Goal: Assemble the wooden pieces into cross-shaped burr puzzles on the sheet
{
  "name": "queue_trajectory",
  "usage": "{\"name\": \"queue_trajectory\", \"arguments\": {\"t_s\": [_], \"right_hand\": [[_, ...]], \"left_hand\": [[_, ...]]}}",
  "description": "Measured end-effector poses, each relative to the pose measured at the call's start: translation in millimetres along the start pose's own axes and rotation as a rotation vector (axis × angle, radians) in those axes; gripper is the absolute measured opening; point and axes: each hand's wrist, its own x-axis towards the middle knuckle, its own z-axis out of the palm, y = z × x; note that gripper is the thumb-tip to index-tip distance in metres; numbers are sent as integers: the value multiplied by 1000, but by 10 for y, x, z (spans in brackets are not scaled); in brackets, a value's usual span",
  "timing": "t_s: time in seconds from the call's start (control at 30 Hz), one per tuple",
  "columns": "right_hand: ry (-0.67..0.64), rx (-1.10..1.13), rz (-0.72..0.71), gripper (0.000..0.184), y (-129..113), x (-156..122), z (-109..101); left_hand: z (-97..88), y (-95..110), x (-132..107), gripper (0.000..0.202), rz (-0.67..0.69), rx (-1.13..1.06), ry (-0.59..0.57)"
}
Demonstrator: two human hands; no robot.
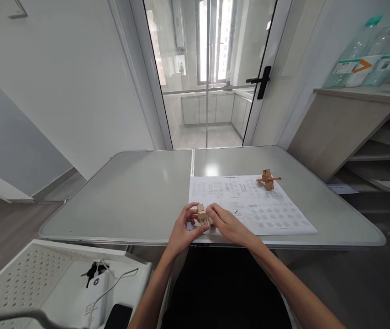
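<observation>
Near the table's front edge, my left hand (184, 227) holds a small wooden block puzzle (202, 214) between thumb and fingers. My right hand (225, 221) is closed against the puzzle's right side, its fingertips pinched at the pieces. A bit of wood shows below the right fingers; whether it is loose or joined cannot be made out. Under both hands lies a large printed sheet (250, 201) with rows of small diagrams. On its far right part stands another wooden puzzle (268, 179), with a thin stick crossing it.
The grey folding table (140, 192) has a centre seam. At lower left, a white basket (54, 269) holds keys (94, 272), a white power bank (96, 297) with a cable, and a black phone (118, 316). Plastic bottles (369, 55) stand on a shelf (352, 95) at right. A glass door (208, 82) is behind.
</observation>
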Motion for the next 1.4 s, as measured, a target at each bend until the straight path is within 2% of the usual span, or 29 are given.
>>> {"name": "queue_trajectory", "arguments": {"t_s": [0.17,0.37,0.7,0.87,1.13,1.4], "right_hand": [[-96,117,19,44,-45,-78,-124],[-51,253,13,43,-5,-61,-107],[-47,93,64,50,-47,-3,6],[-6,13,96,57,-33,38,-2],[54,10,155,70,-89,78,5],[88,92,205,73,-8,119,86]], "left_hand": [[14,6,7,69,-13,-46,23],[7,28,0,67,-13,-36,11],[7,54,-25,68,-31,-63,-41],[7,68,-29,70,-23,-51,-21],[8,104,-48,69,-12,-34,-55],[4,45,-49,68,-1,-43,-57]]}}
